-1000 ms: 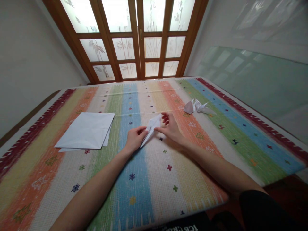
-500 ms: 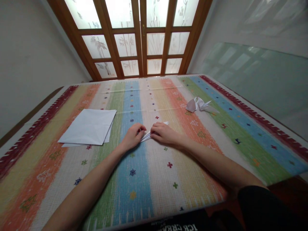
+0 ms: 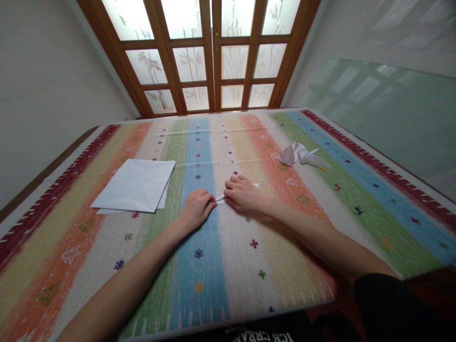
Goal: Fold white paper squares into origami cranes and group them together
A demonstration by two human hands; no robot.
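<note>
A narrow strip of folded white paper [image 3: 221, 200] lies low over the tablecloth between my two hands. My left hand [image 3: 197, 208] pinches its left tip between thumb and fingers. Curled over the middle of the folded paper, my right hand [image 3: 243, 194] hides much of it; a pointed end sticks out beyond the knuckles on the right. To the left rests a stack of square white paper sheets [image 3: 133, 185], their corners slightly out of line. A folded paper crane [image 3: 301, 154] stands at the right, apart from both hands.
A striped tablecloth [image 3: 235, 266] with small printed figures covers the table. Wooden doors with frosted panes [image 3: 213, 61] stand behind its far edge. A pale glass panel [image 3: 384, 109] leans along the right wall.
My left hand has closed more tightly on the paper's left tip and sits slightly lower. My right hand has shifted a little right along the paper. The whole view has tilted slightly.
</note>
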